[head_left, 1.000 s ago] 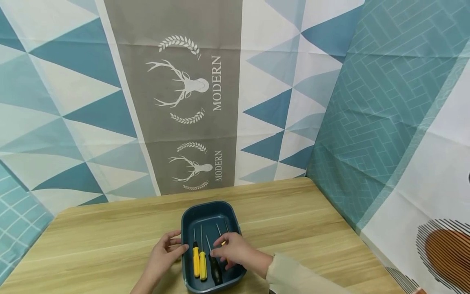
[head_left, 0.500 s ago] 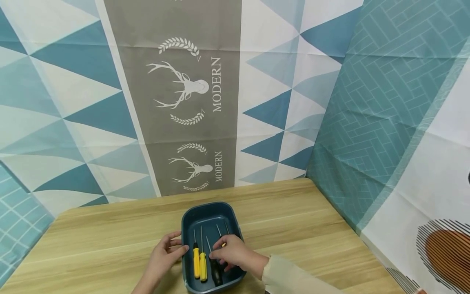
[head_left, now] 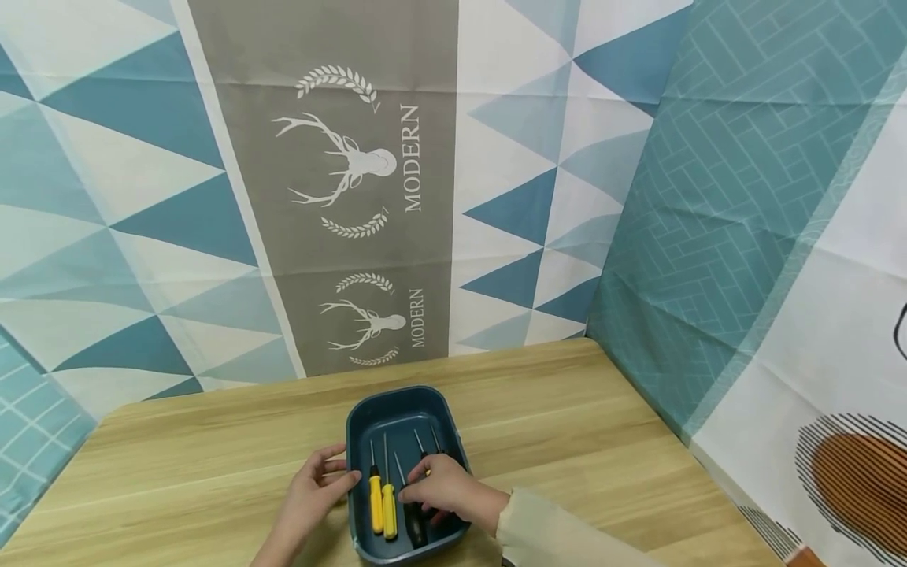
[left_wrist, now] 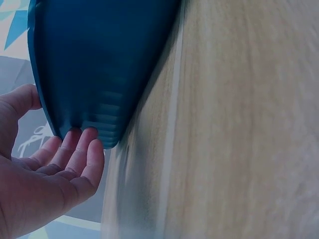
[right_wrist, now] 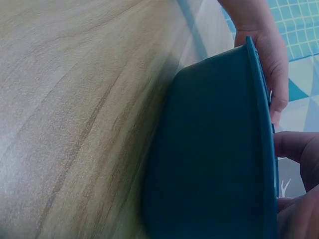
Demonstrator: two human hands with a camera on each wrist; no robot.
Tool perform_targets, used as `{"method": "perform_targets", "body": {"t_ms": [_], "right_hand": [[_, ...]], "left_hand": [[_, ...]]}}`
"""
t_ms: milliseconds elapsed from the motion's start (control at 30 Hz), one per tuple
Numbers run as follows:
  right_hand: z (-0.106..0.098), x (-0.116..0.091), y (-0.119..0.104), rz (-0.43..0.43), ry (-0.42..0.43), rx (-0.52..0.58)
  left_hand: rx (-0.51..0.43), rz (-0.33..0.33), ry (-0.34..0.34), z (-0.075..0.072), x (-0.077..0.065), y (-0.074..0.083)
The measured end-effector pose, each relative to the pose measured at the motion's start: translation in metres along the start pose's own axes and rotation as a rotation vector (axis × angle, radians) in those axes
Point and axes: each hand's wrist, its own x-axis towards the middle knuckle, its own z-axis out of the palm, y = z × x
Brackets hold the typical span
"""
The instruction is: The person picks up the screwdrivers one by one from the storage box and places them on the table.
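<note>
In the head view a dark blue tray [head_left: 360, 512] sits on the wooden table with several screwdrivers lying in it. Two have yellow handles: one screwdriver [head_left: 376, 505] with a black collar, and another screwdriver [head_left: 389, 513] beside it. A third screwdriver [head_left: 415, 528] has a black handle. My left hand [head_left: 316, 492] grips the tray's left side, thumb over the rim and fingertips on the outer wall. My right hand [head_left: 446, 487] reaches in from the right, thumb and index fingertips at the black handle's upper end; I cannot tell whether they pinch it. It partly hides two more screwdrivers, whose shafts show.
The wooden table [head_left: 212, 457] stretches around the tray on all sides. A patterned cloth [head_left: 368, 197] hangs behind its back edge, and a teal and white cloth [head_left: 708, 236] borders the right side.
My right thumb and index finger have shifted slightly left over the black handle. The left hand keeps its hold on the tray, and the whole head view has drifted a little.
</note>
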Motion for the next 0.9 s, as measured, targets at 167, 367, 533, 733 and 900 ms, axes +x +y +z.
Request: {"method": "perform_targets", "body": {"t_ms": [167,367,533,733,900], "right_hand": [[0.0006,-0.0011,0.0011,-0.012,-0.001,0.005],[0.002,-0.0015,0.0006,-0.006,0.002,-0.012],[0.0037,-0.0015,0.0015,-0.01,0.016,-0.059],[0.0039,-0.001,0.0019,-0.025,0.018,-0.117],[0.0051,0.0,0.0016,-0.034,0.016,-0.165]], "left_hand": [[-0.003,-0.007,-0.001,0.0007,-0.0002,0.0002],[0.003,-0.006,-0.002,0.001,-0.0008,0.0009],[0.011,-0.006,-0.003,0.0017,-0.0009,0.0013],[-0.001,-0.01,0.001,0.0023,-0.0002,0.0009],[-0.004,-0.014,0.001,0.0018,0.0001,0.0012]]}}
